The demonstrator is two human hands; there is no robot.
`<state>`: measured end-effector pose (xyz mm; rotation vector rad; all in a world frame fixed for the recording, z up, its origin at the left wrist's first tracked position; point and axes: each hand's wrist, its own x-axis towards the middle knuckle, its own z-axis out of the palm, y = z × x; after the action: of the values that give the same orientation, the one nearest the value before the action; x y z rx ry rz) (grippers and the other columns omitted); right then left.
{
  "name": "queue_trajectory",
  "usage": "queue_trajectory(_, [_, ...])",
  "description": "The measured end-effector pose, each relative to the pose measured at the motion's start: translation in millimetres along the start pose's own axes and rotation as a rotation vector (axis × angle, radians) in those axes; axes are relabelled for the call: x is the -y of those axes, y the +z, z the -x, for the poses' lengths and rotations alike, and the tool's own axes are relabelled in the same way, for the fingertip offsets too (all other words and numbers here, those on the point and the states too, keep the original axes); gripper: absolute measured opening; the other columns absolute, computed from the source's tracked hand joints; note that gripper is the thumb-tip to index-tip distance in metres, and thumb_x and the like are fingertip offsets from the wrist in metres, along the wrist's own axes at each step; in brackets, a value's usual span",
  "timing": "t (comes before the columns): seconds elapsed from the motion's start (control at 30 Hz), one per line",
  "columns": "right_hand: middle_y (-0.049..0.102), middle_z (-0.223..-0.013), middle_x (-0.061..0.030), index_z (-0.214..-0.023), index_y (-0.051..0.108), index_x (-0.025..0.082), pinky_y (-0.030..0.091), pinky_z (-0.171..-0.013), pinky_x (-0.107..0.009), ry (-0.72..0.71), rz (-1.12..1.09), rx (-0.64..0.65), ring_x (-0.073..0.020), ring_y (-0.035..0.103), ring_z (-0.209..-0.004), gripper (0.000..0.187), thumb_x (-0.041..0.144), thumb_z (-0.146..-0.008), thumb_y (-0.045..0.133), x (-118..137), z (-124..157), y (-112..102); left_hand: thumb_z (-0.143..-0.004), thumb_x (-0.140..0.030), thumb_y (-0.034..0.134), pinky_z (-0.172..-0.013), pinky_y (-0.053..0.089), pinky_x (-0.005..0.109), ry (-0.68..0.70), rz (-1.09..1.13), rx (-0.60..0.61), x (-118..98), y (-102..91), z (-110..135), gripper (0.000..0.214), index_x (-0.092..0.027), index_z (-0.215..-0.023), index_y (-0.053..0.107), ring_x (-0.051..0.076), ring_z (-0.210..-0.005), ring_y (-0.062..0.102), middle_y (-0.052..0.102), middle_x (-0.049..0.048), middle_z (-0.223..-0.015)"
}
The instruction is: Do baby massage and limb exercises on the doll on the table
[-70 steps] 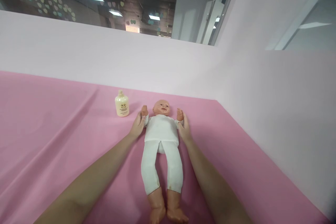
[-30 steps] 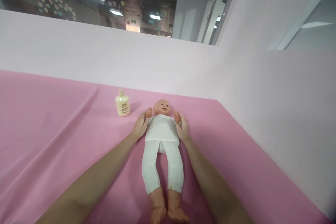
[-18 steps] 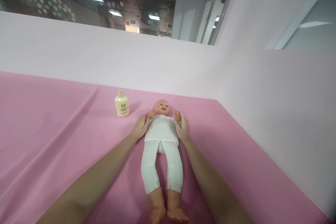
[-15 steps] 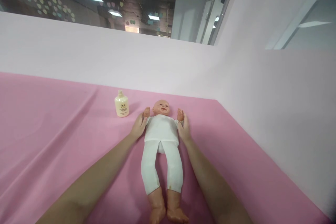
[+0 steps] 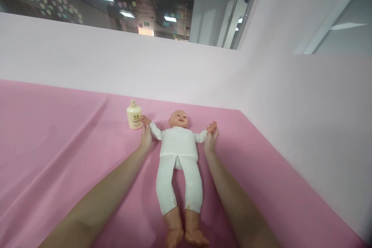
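A baby doll [image 5: 178,143] in a white top and white trousers lies on its back, head away from me and bare feet towards me. Its arms are stretched out to both sides. My left hand [image 5: 146,137] is closed around the doll's arm on the left, near the wrist. On the other side, my right hand [image 5: 210,141] grips the doll's arm on the right at the wrist. Some of my fingers are hidden beneath the doll's arms. The doll's left-side hand overlaps the edge of a cream bottle [image 5: 134,116]; whether they touch, I cannot tell.
A pink cloth [image 5: 72,131] with a few creases covers the surface under the doll. White walls [image 5: 116,62] rise behind it and on the right. Above the back wall is a window [image 5: 95,7] with heart-shaped stickers.
Both my hands have moved outward, spreading the doll's arms from beside its head to the sides. The doll's body and the bottle stayed in place.
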<state>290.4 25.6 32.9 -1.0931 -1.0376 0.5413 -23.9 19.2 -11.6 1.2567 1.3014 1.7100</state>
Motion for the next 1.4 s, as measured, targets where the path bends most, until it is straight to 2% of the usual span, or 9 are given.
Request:
queue_trajectory(0.1, [0.044,-0.157,-0.0135,-0.153,0.032,0.022,0.038,-0.121,-0.053,0.086,0.003,-0.139,-0.0248,0.045,-0.146,0.073,0.027,-0.081,0.043,-16.0,-6.8,-7.2,-0.097,-0.078,0.015,-0.095,0.056,0.045,-0.125,0.022,-0.102,6.0,-0.1,-5.2,0.072,-0.026,-0.129,0.054,0.027,-0.115,0.068,0.073,0.0123,-0.113])
queue_trajectory(0.23, [0.043,-0.158,-0.0131,-0.154,0.03,0.022,0.038,-0.121,-0.051,0.063,0.019,-0.108,-0.0242,0.043,-0.147,0.073,0.026,-0.082,0.042,-13.8,-6.3,-7.6,-0.1,-0.072,0.019,-0.098,0.055,0.047,-0.16,0.063,-0.154,5.7,1.8,-2.0,0.064,-0.026,-0.129,0.052,0.027,-0.123,0.065,0.071,0.0125,-0.117])
queue_trajectory(0.47, [0.044,-0.16,-0.0108,-0.15,0.039,0.022,0.03,-0.126,-0.047,-0.112,-0.018,0.123,-0.0202,0.043,-0.149,0.069,0.022,-0.082,0.045,24.9,14.1,10.7,-0.102,-0.059,0.04,-0.111,0.047,0.045,-0.04,0.039,0.025,-15.9,6.7,15.9,0.049,-0.025,-0.136,0.049,0.027,-0.133,0.057,0.062,0.0122,-0.137])
queue_trajectory(0.63, [0.049,-0.157,-0.0102,-0.148,0.044,0.021,0.031,-0.127,-0.046,-0.141,0.01,0.28,-0.021,0.045,-0.148,0.065,0.02,-0.084,0.05,30.3,25.0,13.1,-0.102,-0.055,0.039,-0.108,0.046,0.048,0.171,-0.139,0.181,-24.2,9.2,17.9,0.047,-0.018,-0.126,0.056,0.03,-0.12,0.06,0.065,0.0149,-0.125])
queue_trajectory(0.83, [0.061,-0.144,-0.0056,-0.144,0.055,0.025,0.038,-0.122,-0.044,-0.235,0.217,0.42,-0.0224,0.054,-0.138,0.065,0.012,-0.08,0.05,30.1,30.9,11.5,-0.101,-0.048,0.041,-0.106,0.045,0.052,0.316,-0.334,0.276,-27.2,10.8,19.8,0.044,-0.017,-0.127,0.059,0.032,-0.115,0.06,0.067,0.0154,-0.121])
queue_trajectory(0.93, [0.065,-0.138,-0.0043,-0.141,0.06,0.027,0.042,-0.118,-0.044,-0.305,0.347,0.513,-0.0238,0.058,-0.13,0.069,0.008,-0.076,0.049,34.2,30.1,11.5,-0.1,-0.048,0.043,-0.111,0.041,0.055,0.33,-0.395,0.305,-25.8,12.3,21.0,0.047,-0.019,-0.134,0.057,0.033,-0.122,0.058,0.065,0.0159,-0.128])
queue_trajectory(1.07, [0.068,-0.134,-0.0022,-0.139,0.063,0.029,0.042,-0.117,-0.046,-0.324,0.457,0.657,-0.0249,0.059,-0.126,0.071,0.006,-0.073,0.049,37.4,27.2,11.5,-0.099,-0.049,0.046,-0.113,0.038,0.058,0.325,-0.472,0.368,-21.9,15.3,22.1,0.045,-0.02,-0.13,0.062,0.035,-0.125,0.056,0.065,0.0164,-0.131])
queue_trajectory(1.2, [0.067,-0.137,-0.0019,-0.14,0.062,0.029,0.041,-0.119,-0.045,-0.292,0.401,0.628,-0.024,0.058,-0.129,0.071,0.007,-0.074,0.05,34.5,26.3,10.6,-0.098,-0.05,0.049,-0.114,0.038,0.057,0.306,-0.443,0.333,-22.3,15.3,21.8,0.045,-0.021,-0.129,0.062,0.034,-0.126,0.057,0.066,0.0147,-0.131])
queue_trajectory(1.4, [0.058,-0.15,-0.0045,-0.146,0.053,0.025,0.036,-0.125,-0.044,-0.15,0.15,0.454,-0.0214,0.051,-0.142,0.065,0.016,-0.081,0.054,25.5,26.8,10.7,-0.102,-0.053,0.04,-0.108,0.046,0.052,0.216,-0.235,0.233,-27.5,9.3,18.4,0.047,-0.018,-0.125,0.06,0.032,-0.118,0.062,0.068,0.0155,-0.122])
